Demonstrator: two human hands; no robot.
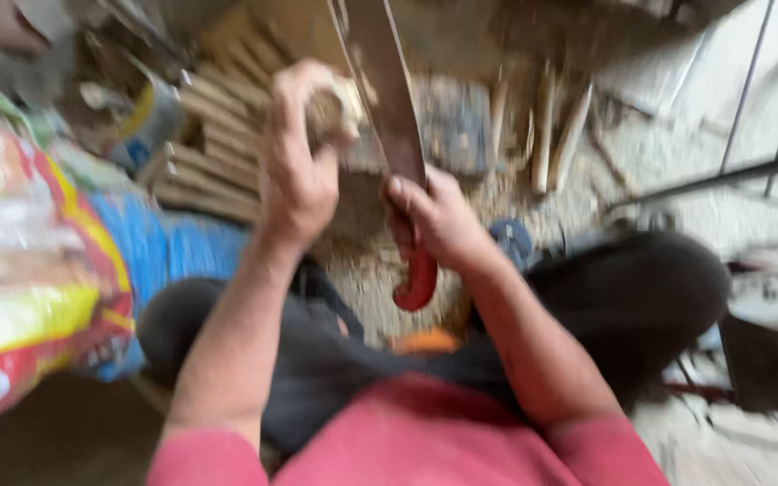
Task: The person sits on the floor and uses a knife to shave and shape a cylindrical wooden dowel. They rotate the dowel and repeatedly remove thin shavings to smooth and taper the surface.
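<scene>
My right hand (438,220) grips the red handle (419,279) of a long broad blade (387,85) that points up and away from me. In my left hand (297,157) I hold a short pale piece of wood (335,106), its end beside the blade's left edge. Both hands are raised above my lap, between my dark-trousered knees. The picture is blurred by motion, so I cannot tell if blade and wood touch.
Cut wooden sticks (218,135) lie stacked at the back left, and several more sticks (556,135) lie at the back right. A colourful printed sack (38,261) fills the left. Wood shavings (362,270) cover the ground. Metal bars (749,90) stand at right.
</scene>
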